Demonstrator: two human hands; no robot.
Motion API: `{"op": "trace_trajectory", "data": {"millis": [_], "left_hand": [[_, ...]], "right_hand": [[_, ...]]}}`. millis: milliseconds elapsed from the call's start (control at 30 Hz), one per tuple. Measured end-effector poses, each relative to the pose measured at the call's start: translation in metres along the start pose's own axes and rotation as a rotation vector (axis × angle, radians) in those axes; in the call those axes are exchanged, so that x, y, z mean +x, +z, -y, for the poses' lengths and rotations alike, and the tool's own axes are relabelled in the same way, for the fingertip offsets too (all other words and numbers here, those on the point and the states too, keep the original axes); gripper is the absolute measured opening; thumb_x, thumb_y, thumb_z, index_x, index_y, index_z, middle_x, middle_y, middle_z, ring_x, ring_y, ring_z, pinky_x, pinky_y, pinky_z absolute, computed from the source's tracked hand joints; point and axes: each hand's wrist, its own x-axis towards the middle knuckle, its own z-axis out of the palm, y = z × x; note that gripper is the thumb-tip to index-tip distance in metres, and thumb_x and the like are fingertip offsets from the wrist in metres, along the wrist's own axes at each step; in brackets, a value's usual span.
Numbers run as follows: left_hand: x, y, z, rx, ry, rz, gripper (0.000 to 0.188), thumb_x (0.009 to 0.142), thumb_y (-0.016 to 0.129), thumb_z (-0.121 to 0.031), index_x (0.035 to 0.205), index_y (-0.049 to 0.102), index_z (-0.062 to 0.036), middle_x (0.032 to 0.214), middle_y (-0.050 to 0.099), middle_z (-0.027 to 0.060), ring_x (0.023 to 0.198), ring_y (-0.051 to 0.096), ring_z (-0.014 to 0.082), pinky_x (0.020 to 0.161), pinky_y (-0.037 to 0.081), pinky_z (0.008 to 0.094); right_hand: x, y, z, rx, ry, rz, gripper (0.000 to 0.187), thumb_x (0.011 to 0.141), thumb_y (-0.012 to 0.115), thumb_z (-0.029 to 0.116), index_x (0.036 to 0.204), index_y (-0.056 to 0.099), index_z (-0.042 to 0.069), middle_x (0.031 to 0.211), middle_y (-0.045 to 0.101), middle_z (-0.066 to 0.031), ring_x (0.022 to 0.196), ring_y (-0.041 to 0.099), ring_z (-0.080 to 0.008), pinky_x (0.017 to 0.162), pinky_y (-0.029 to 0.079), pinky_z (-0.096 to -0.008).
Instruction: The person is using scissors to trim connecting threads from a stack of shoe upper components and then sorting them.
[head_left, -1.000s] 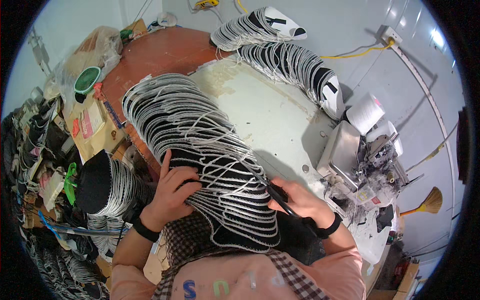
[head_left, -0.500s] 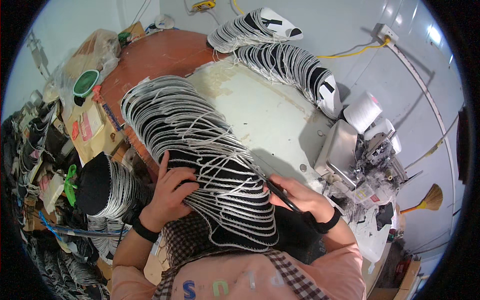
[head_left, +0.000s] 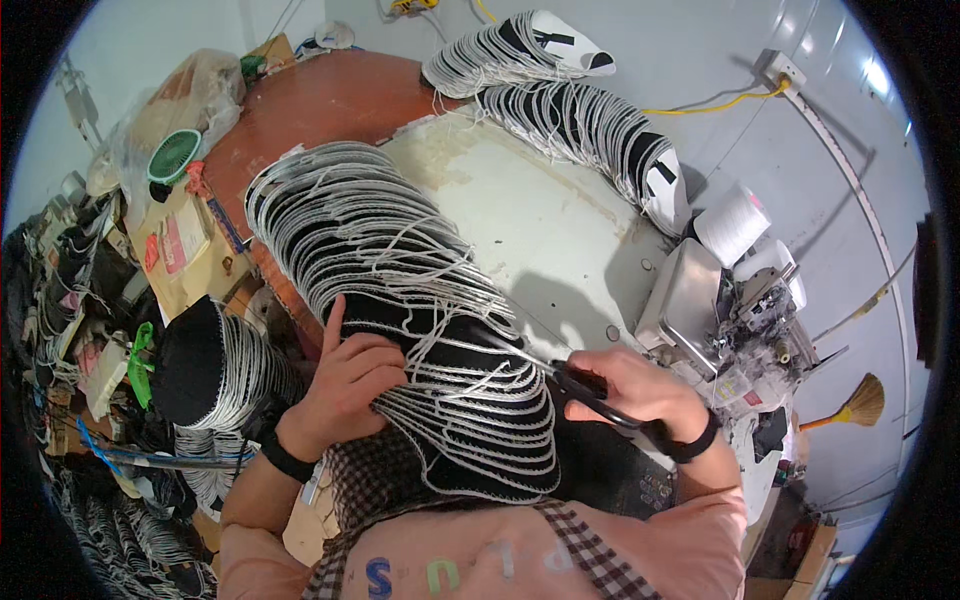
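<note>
A long fanned stack of black fabric pieces [head_left: 345,215] with white corded edges and loose white thread ends lies over the table's near edge toward my lap. My left hand [head_left: 350,380] grips the stack's left side, index finger stretched along it and the other fingers bent over the top. In my right hand [head_left: 640,385] is a pair of scissors [head_left: 590,396] with black handles. Its metal blades point left over the stack, among the white threads. Whether the blades are apart or closed is blurred.
Two similar fanned stacks [head_left: 585,125] lie at the table's far side. A white thread cone [head_left: 732,222] and a lint-covered machine [head_left: 765,325] stand right. At left are a black-and-white bundle [head_left: 195,365], a green basket [head_left: 174,156] and piled scraps. A small broom [head_left: 862,400] hangs far right.
My right hand has moved right and a little up with the scissors, so their blades now show over the stack. My left hand stays on the stack, its bent fingers shifted slightly right.
</note>
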Motion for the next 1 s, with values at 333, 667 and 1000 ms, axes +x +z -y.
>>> {"op": "trace_trajectory", "data": {"millis": [333,667,1000], "left_hand": [[-0.003,-0.001,-0.004,-0.041,-0.002,0.084,0.042,0.048,0.069,-0.003,0.088,0.064,-0.0154,0.099,0.063,-0.0037,0.104,0.059,0.0211,0.114,0.004,0.0683],[-0.002,-0.004,-0.003,-0.05,0.034,0.137,0.039,0.05,0.069,-0.006,0.088,0.066,-0.0174,0.095,0.066,-0.0053,0.102,0.063,0.0197,0.113,0.007,0.0691],[-0.002,-0.005,-0.007,-0.07,-0.062,0.119,0.045,0.047,0.071,-0.005,0.09,0.062,-0.0128,0.108,0.065,0.0001,0.103,0.06,0.0242,0.112,0.022,0.0585]], "right_hand": [[0.03,0.005,0.017,-0.079,0.125,0.196,0.065,0.088,0.052,0.065,0.098,0.057,0.001,0.085,0.063,-0.0234,0.08,0.061,-0.0421,0.069,0.046,-0.0441],[0.06,0.008,0.019,-0.172,0.259,0.19,0.071,0.085,0.05,0.071,0.102,0.058,0.002,0.088,0.064,-0.0229,0.086,0.063,-0.0408,0.075,0.048,-0.044],[0.014,-0.008,0.025,-0.097,0.161,0.147,0.049,0.082,0.07,0.052,0.094,0.056,0.007,0.064,0.054,-0.0088,0.067,0.061,-0.0352,0.059,0.044,-0.0414]]}}
